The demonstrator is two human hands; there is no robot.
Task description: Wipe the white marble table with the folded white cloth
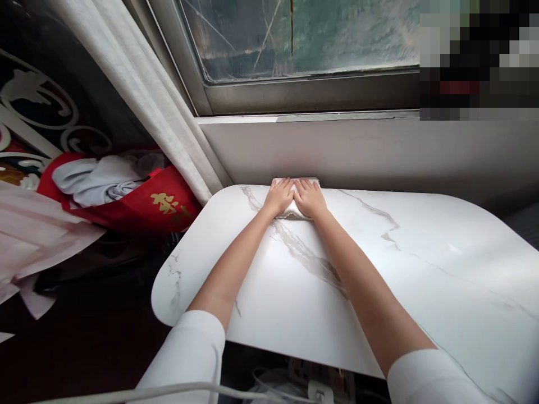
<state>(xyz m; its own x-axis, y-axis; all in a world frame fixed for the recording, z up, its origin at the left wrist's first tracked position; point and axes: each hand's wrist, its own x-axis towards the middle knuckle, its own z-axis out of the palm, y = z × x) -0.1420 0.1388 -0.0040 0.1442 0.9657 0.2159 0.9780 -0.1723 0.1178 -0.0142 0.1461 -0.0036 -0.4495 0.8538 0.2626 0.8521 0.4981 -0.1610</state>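
Note:
Both of my arms reach forward over a white marble-patterned tabletop (290,303) to its far edge by the wall. My left hand (279,197) lies flat on a folded whitish cloth (293,212), its fingers stretched forward. Beside it, my right hand (309,197) is pressed flat on the same cloth, fingers slightly spread. The two hands nearly touch at the thumbs. Parts of the cloth show between and beyond them; the rest is hidden under the palms.
A window (311,39) in a metal frame sits above the wall. Left of the table are a pale curtain (138,84) and a red bag (138,207) with gold lettering, holding grey fabric. A white cable (168,388) crosses the near edge, below the tabletop.

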